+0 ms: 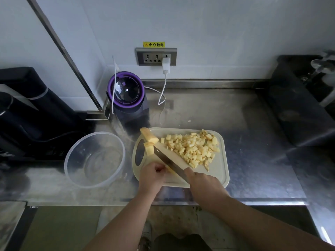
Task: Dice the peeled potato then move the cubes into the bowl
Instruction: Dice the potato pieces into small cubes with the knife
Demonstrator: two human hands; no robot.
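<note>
- Two hands are at work. The left hand (153, 175) is curled, knuckles forward, and holds down the near end of an uncut potato piece (150, 151). The right hand (201, 180) is wrapped round the handle of the knife (169, 161).
- The blade's long axis runs diagonally, tip far-left and handle near-right, close beside the left knuckles.
- That potato piece lies lengthwise, pointing away from the person, along the left side of the cutting board (219, 174). A second slab (147, 135) overhangs the far-left corner.
- The cubes (195, 147) are heaped on the board's far-right part. None show in the clear bowl (72, 151), which stands on the worktop (253, 142) just left of the board.
- Dicing looks mostly done. The next cut calls for tucked fingertips and strokes across the piece; the transfer to the bowl is not yet begun.
</note>
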